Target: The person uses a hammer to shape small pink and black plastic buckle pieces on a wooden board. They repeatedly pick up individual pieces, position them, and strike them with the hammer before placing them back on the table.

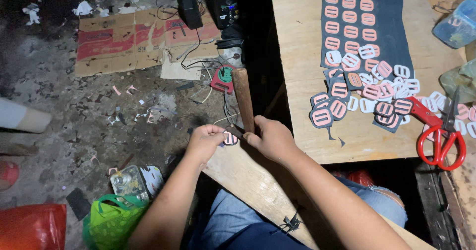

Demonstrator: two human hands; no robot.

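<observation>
Over the near corner of the plank (pixel 258 180) that crossed my lap, my left hand (pixel 206 140) pinched a small pink buckle patch (pixel 230 139) between thumb and fingertips, fingers curled shut around its left edge. Just right of the patch, my right hand (pixel 270 140) was closed around the lower end of a brown wooden stick (pixel 243 98), which rose upright and slightly tilted from my fist. The stick's bottom seemed to meet the patch, though I could not tell whether a blade or tip touched it, since my fingers hid that spot.

Right of the stick lay the table (pixel 302 81), and on it a dark cloth (pixel 391 27) carried rows of pink buckles (pixel 350 31). Below the cloth, a loose heap of cut patches (pixel 367 98) spread toward the table's near edge. Red scissors (pixel 441 136) rested at the far right of that heap, handles toward me.

Left of the stick, on the littered floor, sat a flattened cardboard box (pixel 139 39). A green bag (pixel 111 220) stood well below it, near my left forearm.
</observation>
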